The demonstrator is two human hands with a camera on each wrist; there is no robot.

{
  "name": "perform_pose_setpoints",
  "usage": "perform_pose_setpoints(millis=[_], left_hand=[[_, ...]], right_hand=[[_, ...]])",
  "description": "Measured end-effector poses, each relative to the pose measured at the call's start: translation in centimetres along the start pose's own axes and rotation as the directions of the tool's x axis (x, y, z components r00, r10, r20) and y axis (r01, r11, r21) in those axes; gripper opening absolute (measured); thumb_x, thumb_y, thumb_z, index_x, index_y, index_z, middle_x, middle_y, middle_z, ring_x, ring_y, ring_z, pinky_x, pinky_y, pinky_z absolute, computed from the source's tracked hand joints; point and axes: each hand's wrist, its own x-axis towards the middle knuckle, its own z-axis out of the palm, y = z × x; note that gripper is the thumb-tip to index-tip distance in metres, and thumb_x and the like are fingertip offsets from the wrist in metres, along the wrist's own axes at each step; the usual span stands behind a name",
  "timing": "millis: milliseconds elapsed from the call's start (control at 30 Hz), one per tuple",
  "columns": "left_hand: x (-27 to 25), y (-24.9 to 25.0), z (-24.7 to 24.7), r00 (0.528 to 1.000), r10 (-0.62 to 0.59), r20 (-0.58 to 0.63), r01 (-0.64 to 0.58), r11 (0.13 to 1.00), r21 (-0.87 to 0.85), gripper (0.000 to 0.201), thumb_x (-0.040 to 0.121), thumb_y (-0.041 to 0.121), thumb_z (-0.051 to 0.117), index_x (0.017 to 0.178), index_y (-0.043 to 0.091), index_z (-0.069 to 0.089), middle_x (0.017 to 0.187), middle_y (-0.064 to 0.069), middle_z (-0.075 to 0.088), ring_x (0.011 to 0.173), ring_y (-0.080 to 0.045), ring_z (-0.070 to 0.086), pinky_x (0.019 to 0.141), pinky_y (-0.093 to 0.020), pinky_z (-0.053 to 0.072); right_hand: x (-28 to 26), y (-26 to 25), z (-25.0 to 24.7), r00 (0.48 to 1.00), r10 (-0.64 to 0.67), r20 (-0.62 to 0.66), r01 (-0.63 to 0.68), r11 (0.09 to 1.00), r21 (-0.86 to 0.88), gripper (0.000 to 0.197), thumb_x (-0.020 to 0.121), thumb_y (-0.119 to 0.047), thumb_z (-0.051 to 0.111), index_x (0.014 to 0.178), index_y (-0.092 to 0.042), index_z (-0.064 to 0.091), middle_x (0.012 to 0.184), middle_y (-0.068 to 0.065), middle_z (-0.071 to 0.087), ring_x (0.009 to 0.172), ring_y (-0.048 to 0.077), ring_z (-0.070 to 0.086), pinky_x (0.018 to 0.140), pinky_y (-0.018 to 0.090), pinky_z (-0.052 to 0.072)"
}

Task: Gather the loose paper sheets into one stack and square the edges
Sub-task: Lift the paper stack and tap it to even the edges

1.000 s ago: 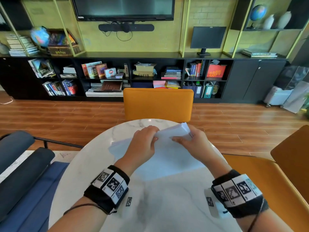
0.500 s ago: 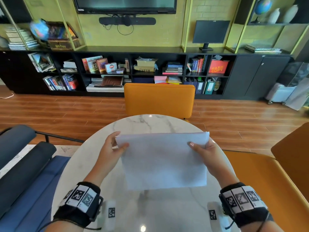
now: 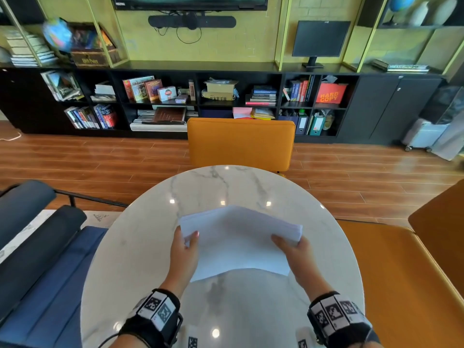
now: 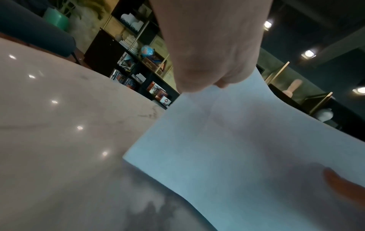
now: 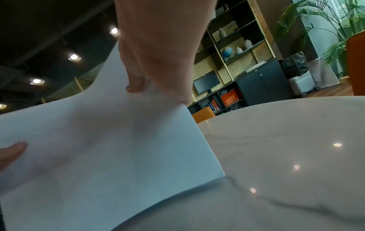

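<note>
In the head view, a stack of white paper sheets (image 3: 241,243) is held above the round marble desk (image 3: 140,247), between the person and the orange chair (image 3: 241,144) at the far side of the desk. The left hand (image 3: 183,254) grips the stack's left edge, thumb on top and the other fingers hidden beneath; the right hand (image 3: 298,254) grips the right edge in the same way. The stack bows upward in the middle, its near edge hangs over a dark shadow on the desk, and at the right far corner the sheet edges show as a layered thickness. Both wrists wear black bands with printed markers. Beyond the orange chair runs a low black bookshelf (image 3: 175,101) filled with books. In the left wrist view, the left hand (image 4: 213,51) pinches the paper sheets (image 4: 237,148) at their upper edge, the sheet curving away across the desk (image 4: 59,125), and a fingertip of the other hand shows at the lower right corner of the paper. In the right wrist view, the right hand (image 5: 158,46) closes on the paper sheets (image 5: 108,148), one fingertip (image 5: 134,87) pressed on the upper face, while the near corner of the stack hangs just above the desk (image 5: 286,140).
</note>
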Motion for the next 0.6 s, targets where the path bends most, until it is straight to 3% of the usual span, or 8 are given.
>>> perform_pose_setpoints(millis=[67, 133, 200, 267, 367, 500, 600], left_hand=[[-0.1, 0.5, 0.0, 0.999, 0.021, -0.045, -0.022, 1.0, -0.007, 0.043, 0.092, 0.02, 0.053, 0.133, 0.013, 0.042, 0.116, -0.003, 0.06, 0.112, -0.021, 0.057, 0.103, -0.044, 0.044], [-0.2, 0.5, -0.1, 0.998, 0.019, -0.063, -0.021, 0.999, -0.028, 0.043, 0.091, 0.021, 0.056, 0.13, 0.011, 0.043, 0.108, 0.003, 0.06, 0.113, -0.021, 0.055, 0.103, -0.043, 0.043], [-0.3, 0.0, 0.0, 1.0, -0.021, -0.021, 0.02, 0.999, -0.048, 0.045, 0.09, 0.024, 0.058, 0.13, 0.012, 0.042, 0.117, -0.002, 0.059, 0.117, -0.023, 0.054, 0.105, -0.045, 0.042], [-0.2, -0.8, 0.2, 0.997, -0.06, 0.04, 0.063, 0.996, -0.065, 0.036, 0.091, 0.022, 0.056, 0.125, 0.016, 0.045, 0.123, -0.006, 0.058, 0.116, -0.025, 0.056, 0.102, -0.046, 0.045], [-0.1, -1.4, 0.4, 0.996, -0.054, 0.067, 0.059, 0.996, -0.072, 0.025, 0.095, 0.017, 0.049, 0.119, 0.022, 0.047, 0.117, -0.007, 0.061, 0.109, -0.026, 0.06, 0.092, -0.042, 0.05], [-0.1, -1.8, 0.5, 0.999, -0.031, 0.01, 0.032, 0.998, -0.058, 0.019, 0.095, 0.018, 0.048, 0.114, 0.022, 0.05, 0.104, -0.002, 0.063, 0.102, -0.028, 0.063, 0.084, -0.039, 0.052], [-0.3, -1.2, 0.8, 1.0, -0.015, -0.028, 0.014, 1.0, -0.025, 0.019, 0.095, 0.018, 0.048, 0.114, 0.021, 0.05, 0.101, 0.0, 0.062, 0.102, -0.03, 0.062, 0.083, -0.039, 0.051]], right_hand=[[0.1, -0.6, -0.3, 1.0, -0.008, -0.004, 0.008, 1.0, 0.025, 0.015, 0.074, -0.014, 0.078, 0.086, -0.017, 0.07, 0.087, 0.007, 0.075, 0.092, 0.032, 0.071, 0.083, 0.045, 0.055], [0.3, -0.9, -0.9, 0.999, -0.025, 0.027, 0.024, 0.998, 0.064, 0.032, 0.071, -0.014, 0.081, 0.1, -0.016, 0.067, 0.096, 0.007, 0.075, 0.092, 0.025, 0.071, 0.085, 0.042, 0.056], [0.3, -0.4, -1.1, 0.998, 0.007, 0.063, -0.01, 0.999, 0.043, 0.041, 0.069, -0.014, 0.082, 0.107, -0.016, 0.065, 0.099, 0.006, 0.075, 0.092, 0.022, 0.071, 0.086, 0.04, 0.056], [0.5, 0.5, -0.9, 0.996, 0.057, 0.066, -0.055, 0.998, -0.026, 0.032, 0.07, -0.016, 0.082, 0.098, -0.017, 0.068, 0.097, 0.007, 0.075, 0.09, 0.024, 0.071, 0.085, 0.04, 0.056], [0.8, 1.2, -0.5, 0.996, 0.082, 0.027, -0.079, 0.994, -0.081, 0.012, 0.075, -0.017, 0.078, 0.083, -0.019, 0.069, 0.089, 0.007, 0.075, 0.091, 0.031, 0.069, 0.083, 0.043, 0.053], [0.9, 1.5, -0.7, 0.995, 0.099, 0.02, -0.098, 0.994, -0.051, 0.013, 0.076, -0.014, 0.077, 0.086, -0.018, 0.069, 0.088, 0.005, 0.074, 0.092, 0.03, 0.068, 0.083, 0.041, 0.051], [0.9, 1.7, -1.0, 0.994, 0.095, 0.049, -0.092, 0.994, -0.061, 0.021, 0.077, -0.018, 0.076, 0.096, -0.02, 0.066, 0.097, 0.005, 0.073, 0.1, 0.029, 0.067, 0.086, 0.04, 0.053]])
